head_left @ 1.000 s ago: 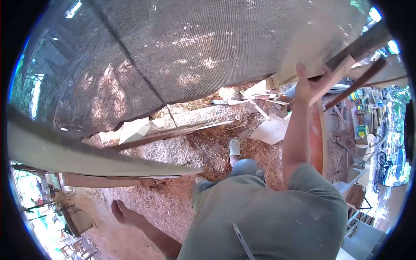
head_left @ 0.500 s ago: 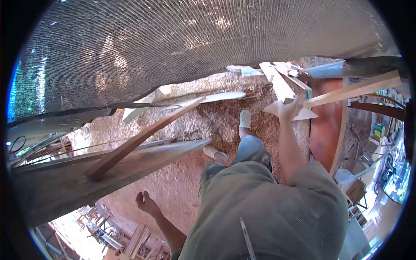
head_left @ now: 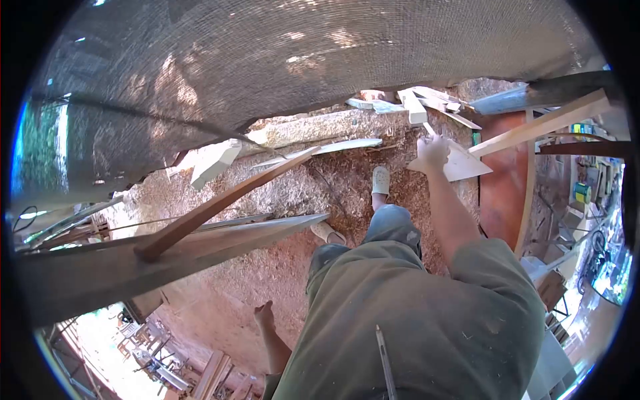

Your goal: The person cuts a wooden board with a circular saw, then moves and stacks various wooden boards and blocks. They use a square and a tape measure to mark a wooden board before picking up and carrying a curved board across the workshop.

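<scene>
My right hand [head_left: 433, 153] is stretched forward over the shavings, fingers apart and holding nothing that I can see. Just beyond its fingertips is the near end of a pale squared timber [head_left: 415, 110]. A flat, pointed pale board offcut [head_left: 465, 164] lies beside and partly behind this hand. Down by my left side hangs my left hand [head_left: 265, 315], small in view, its fingers loosely extended with nothing in them. A pencil-like stick [head_left: 385, 360] shows against my green shirt.
Mesh netting [head_left: 300, 67] hangs ahead. A brown post [head_left: 227, 203] leans on a thick plank [head_left: 87, 273] at left. To the right are a reddish panel [head_left: 501, 187] and a slanting pale beam [head_left: 540, 123]. Wood shavings [head_left: 280, 193] cover the ground around my feet.
My right hand has let go of the squared timber, which now lies farther forward. My left hand has swung forward and closer to my body.
</scene>
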Action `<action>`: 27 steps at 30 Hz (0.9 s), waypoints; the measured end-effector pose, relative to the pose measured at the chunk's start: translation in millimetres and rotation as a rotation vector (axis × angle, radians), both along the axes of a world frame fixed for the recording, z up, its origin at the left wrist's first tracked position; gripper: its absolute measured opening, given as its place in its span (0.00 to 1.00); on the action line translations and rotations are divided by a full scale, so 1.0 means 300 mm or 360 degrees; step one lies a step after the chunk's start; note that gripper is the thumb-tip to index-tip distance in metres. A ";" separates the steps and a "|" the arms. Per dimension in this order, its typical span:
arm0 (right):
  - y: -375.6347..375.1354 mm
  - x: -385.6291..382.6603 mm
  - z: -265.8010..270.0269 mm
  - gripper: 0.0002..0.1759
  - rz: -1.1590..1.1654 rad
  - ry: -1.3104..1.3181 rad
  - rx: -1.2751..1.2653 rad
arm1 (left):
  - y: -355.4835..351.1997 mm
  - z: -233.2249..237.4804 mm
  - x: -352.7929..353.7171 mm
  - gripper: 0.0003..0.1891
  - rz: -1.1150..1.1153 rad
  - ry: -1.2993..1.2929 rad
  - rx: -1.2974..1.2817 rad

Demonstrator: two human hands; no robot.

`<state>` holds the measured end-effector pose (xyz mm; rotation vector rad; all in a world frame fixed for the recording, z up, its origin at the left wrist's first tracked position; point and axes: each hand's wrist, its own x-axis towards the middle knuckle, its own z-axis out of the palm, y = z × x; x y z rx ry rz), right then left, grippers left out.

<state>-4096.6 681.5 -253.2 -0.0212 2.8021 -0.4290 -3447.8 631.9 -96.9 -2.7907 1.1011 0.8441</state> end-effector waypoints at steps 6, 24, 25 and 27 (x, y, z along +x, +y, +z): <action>0.204 0.280 -0.222 0.15 0.1582 0.0197 0.0413 | -0.028 -0.354 0.150 0.31 0.0067 0.0396 0.0038; -0.615 1.690 0.162 0.33 0.2827 -0.0819 -0.0631 | -1.058 -0.066 0.186 0.27 -0.0783 0.0349 -0.1656; -0.669 1.754 0.160 0.35 0.2767 -0.0774 -0.0449 | -1.078 -0.070 0.192 0.27 -0.0773 0.0336 -0.1638; -0.742 1.848 0.092 0.38 0.2714 -0.0785 -0.0285 | -1.085 -0.079 0.217 0.23 -0.0912 0.0522 -0.1610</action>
